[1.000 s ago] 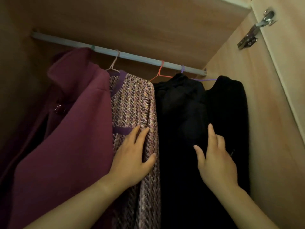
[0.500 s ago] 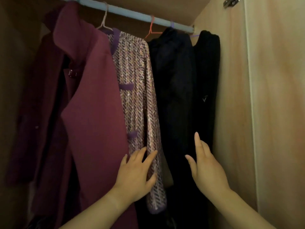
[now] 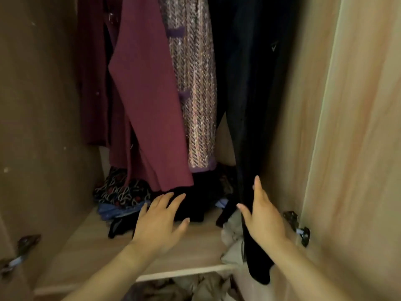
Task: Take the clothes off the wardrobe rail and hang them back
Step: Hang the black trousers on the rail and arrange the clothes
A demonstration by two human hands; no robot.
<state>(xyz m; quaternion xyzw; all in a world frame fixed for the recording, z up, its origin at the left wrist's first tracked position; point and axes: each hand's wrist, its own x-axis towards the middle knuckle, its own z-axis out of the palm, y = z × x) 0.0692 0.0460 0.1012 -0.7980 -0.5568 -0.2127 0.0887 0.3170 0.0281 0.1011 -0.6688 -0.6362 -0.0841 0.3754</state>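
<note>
Below the maroon coat [image 3: 147,101] hem, the left hand [image 3: 159,222] hovers spread, empty; the right hand [image 3: 263,220], fingers open, touches the black trousers [image 3: 249,105].

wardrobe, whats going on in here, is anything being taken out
A person is reaching into an open wardrobe with both hands spread open. The left hand hovers low over a heap of dark clothes on the shelf, below the hem of the maroon coat. The right hand lies against the lower end of the black garment. Neither hand grips anything. The tweed jacket hangs between the two.
</note>
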